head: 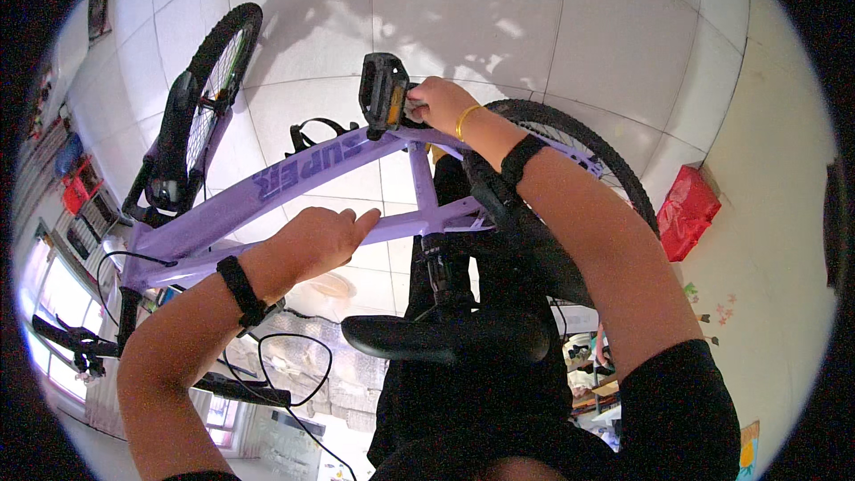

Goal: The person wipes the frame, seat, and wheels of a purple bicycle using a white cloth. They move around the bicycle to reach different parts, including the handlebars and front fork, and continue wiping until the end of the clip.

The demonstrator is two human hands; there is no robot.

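A purple bicycle frame with dark lettering on its down tube stretches across the view before me. My left hand is wrapped over the top tube, fingers curled around it. At the crank end, my right hand pinches a small pale thing, too hidden to name surely, against the inner side of the black pedal. The pedal carries an amber reflector. Below the hands sits the black saddle, above my dark-clothed legs.
The front wheel with its black mudguard stands at left, the rear wheel behind my right forearm. Handlebar and looped black cables lie lower left. A red bag rests by the wall on the tiled floor.
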